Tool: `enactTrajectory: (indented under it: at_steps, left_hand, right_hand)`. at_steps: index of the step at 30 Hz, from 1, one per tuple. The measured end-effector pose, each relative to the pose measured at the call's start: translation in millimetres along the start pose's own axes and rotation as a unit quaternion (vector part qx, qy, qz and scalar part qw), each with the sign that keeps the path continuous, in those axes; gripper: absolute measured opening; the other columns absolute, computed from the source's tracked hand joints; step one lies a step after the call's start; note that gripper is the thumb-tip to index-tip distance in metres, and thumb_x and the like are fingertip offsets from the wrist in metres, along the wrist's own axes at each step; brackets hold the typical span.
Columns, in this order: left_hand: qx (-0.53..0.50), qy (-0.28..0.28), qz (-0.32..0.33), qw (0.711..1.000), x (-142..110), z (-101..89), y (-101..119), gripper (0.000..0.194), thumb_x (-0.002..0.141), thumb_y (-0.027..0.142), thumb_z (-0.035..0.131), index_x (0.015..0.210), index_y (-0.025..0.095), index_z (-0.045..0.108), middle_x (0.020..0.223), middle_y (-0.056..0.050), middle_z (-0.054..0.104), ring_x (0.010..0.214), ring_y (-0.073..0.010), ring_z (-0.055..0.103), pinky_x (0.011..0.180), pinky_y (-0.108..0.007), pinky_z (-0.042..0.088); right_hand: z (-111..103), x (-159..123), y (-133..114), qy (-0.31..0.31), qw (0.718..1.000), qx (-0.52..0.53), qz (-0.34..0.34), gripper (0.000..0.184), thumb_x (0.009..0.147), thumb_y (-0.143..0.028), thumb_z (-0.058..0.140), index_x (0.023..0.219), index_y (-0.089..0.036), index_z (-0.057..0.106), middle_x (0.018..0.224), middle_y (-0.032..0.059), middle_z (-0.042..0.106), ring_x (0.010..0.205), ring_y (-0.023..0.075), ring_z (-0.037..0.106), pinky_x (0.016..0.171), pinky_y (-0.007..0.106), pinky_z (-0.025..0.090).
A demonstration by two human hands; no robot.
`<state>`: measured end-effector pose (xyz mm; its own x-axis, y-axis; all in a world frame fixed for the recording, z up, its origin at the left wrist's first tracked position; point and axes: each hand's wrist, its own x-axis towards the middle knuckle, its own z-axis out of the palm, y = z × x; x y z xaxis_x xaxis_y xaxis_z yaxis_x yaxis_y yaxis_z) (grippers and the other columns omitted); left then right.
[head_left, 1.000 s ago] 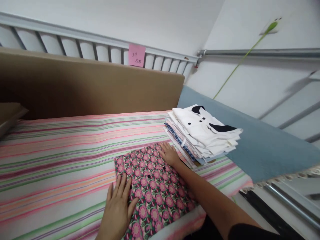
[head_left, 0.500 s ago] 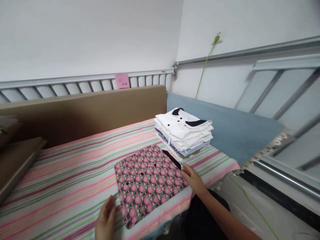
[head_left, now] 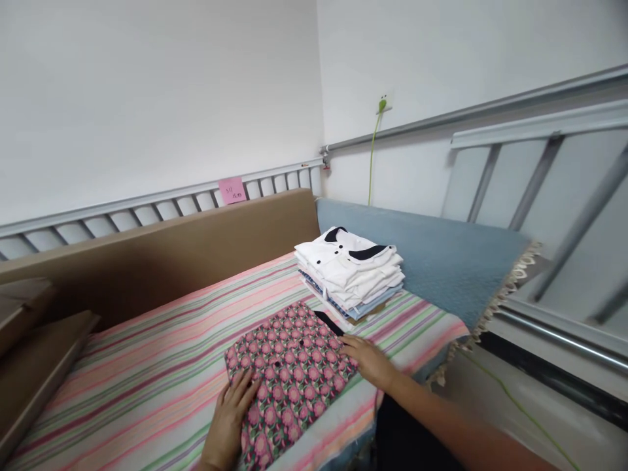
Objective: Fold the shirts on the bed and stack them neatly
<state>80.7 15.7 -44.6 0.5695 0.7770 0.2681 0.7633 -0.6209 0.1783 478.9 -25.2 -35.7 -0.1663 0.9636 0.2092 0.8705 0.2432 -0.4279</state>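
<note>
A folded pink floral shirt [head_left: 294,379] with dark buttons and a black collar edge [head_left: 330,323] lies flat on the striped cloth [head_left: 161,366]. My left hand [head_left: 231,409] rests on the shirt's left edge, fingers stretched out and lying flat. At the right edge, by the collar, my right hand [head_left: 367,360] lies with its fingers extended on the fabric. Just behind the shirt stands a stack of folded shirts [head_left: 350,275], the top one white with black collar parts and dark buttons.
A brown padded board [head_left: 206,242] runs along the back, with a pink note [head_left: 232,190] above it. Brown boxes [head_left: 44,366] stand at left. A blue quilted cover [head_left: 441,255] with a fringed edge lies at right. A green cord [head_left: 373,154] hangs from a wall socket.
My left hand has moved from beside the floral shirt onto its left edge. My right hand has flattened over the right edge. The view has shifted slightly.
</note>
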Motion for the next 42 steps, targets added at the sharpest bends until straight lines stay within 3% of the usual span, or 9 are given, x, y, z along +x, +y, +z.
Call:
enactTrajectory:
  at_steps: [7, 12, 15, 18, 21, 25, 29, 37, 42]
  left_hand:
    - [-0.277, 0.030, -0.078, 0.957, 6, -44.6, 32, 0.036, 0.074, 0.031, 0.056, 0.109, 0.029, 0.065, 0.118, -0.006, 0.065, 0.112, -0.0263, 0.057, 0.104, -0.047, 0.038]
    - [-0.513, 0.116, -0.237, 0.817, -5, -119.1, 57, 0.042, 0.063, 0.048, 0.065, 0.094, 0.019, 0.070, 0.092, -0.008, 0.073, 0.091, -0.0299, 0.064, 0.080, -0.040, 0.053]
    - [-0.592, 0.117, -0.353, 0.715, -13, -146.4, 56, 0.053, 0.063, 0.050, 0.067, 0.109, 0.022, 0.063, 0.093, -0.006, 0.073, 0.093, -0.0309, 0.064, 0.080, -0.045, 0.052]
    - [-0.668, 0.087, -0.412, 0.614, -18, -135.0, 40, 0.055, 0.064, 0.043, 0.068, 0.114, 0.024, 0.059, 0.094, -0.006, 0.073, 0.094, -0.0308, 0.065, 0.082, -0.047, 0.051]
    - [-0.709, 0.078, -0.463, 0.526, -25, -91.9, 12, 0.044, 0.068, 0.035, 0.066, 0.109, 0.018, 0.061, 0.093, -0.008, 0.073, 0.097, -0.0278, 0.065, 0.087, -0.044, 0.051]
    - [-0.700, 0.089, -0.528, 0.474, -50, -38.3, -21, 0.029, 0.080, 0.033, 0.051, 0.097, 0.013, 0.063, 0.094, -0.011, 0.072, 0.094, -0.0243, 0.066, 0.089, -0.040, 0.051]
    - [-0.679, 0.114, -0.542, 0.482, -75, -15.7, -17, 0.028, 0.080, 0.036, 0.050, 0.095, 0.016, 0.061, 0.096, -0.011, 0.070, 0.089, -0.0240, 0.067, 0.085, -0.041, 0.052]
    - [-0.531, 0.139, -0.543, 0.636, -97, 13.4, 25, 0.064, 0.061, 0.050, 0.067, 0.115, 0.021, 0.049, 0.102, -0.013, 0.065, 0.085, -0.0303, 0.066, 0.073, -0.045, 0.054]
    - [-0.221, 0.199, -0.358, 0.885, -101, 6.0, 49, 0.065, 0.066, 0.050, 0.065, 0.119, 0.016, 0.048, 0.122, -0.016, 0.055, 0.112, -0.0332, 0.052, 0.096, -0.052, 0.043]
  right_hand:
    - [-75, 41, -34, 0.119, 0.973, 0.200, 0.004, 0.031, 0.071, -0.015, 0.043, 0.088, -0.021, 0.068, 0.093, 0.0040, 0.069, 0.091, 0.0213, 0.061, 0.084, 0.033, 0.046]
    - [-166, 91, -91, 0.166, 0.977, 0.131, 0.001, 0.025, 0.072, -0.013, 0.043, 0.079, -0.019, 0.066, 0.079, 0.0004, 0.068, 0.082, 0.0178, 0.060, 0.076, 0.027, 0.046]
    - [-184, 128, -121, 0.123, 0.991, 0.059, 0.012, 0.019, 0.076, -0.020, 0.049, 0.080, -0.019, 0.068, 0.074, -0.0001, 0.067, 0.078, 0.0172, 0.060, 0.071, 0.025, 0.046]
    - [-156, 171, -144, 0.044, 0.998, 0.022, 0.040, 0.015, 0.076, -0.022, 0.055, 0.081, -0.021, 0.070, 0.075, -0.0009, 0.068, 0.076, 0.0166, 0.061, 0.069, 0.024, 0.045]
    - [-95, 208, -157, 0.013, 0.998, 0.018, 0.062, 0.019, 0.074, -0.020, 0.060, 0.089, -0.020, 0.071, 0.089, 0.0028, 0.070, 0.088, 0.0205, 0.062, 0.076, 0.026, 0.045]
    - [-20, 213, -149, -0.006, 0.994, 0.041, 0.097, 0.043, 0.075, -0.023, 0.060, 0.118, -0.020, 0.060, 0.115, 0.0074, 0.064, 0.106, 0.0220, 0.057, 0.087, 0.029, 0.043]
    - [6, 165, -102, -0.010, 0.986, 0.066, 0.154, 0.031, 0.081, -0.022, 0.054, 0.111, -0.018, 0.063, 0.111, 0.0075, 0.066, 0.103, 0.0189, 0.059, 0.087, 0.027, 0.043]
    - [22, 60, -42, -0.057, 0.943, 0.153, 0.291, 0.027, 0.087, -0.035, 0.047, 0.080, -0.015, 0.065, 0.068, 0.0040, 0.068, 0.052, 0.0122, 0.061, 0.048, 0.020, 0.042]
    - [29, 59, -56, -0.104, 0.913, 0.229, 0.321, 0.024, 0.082, -0.040, 0.057, 0.083, -0.017, 0.062, 0.062, 0.0011, 0.066, 0.047, 0.0104, 0.059, 0.043, 0.018, 0.042]
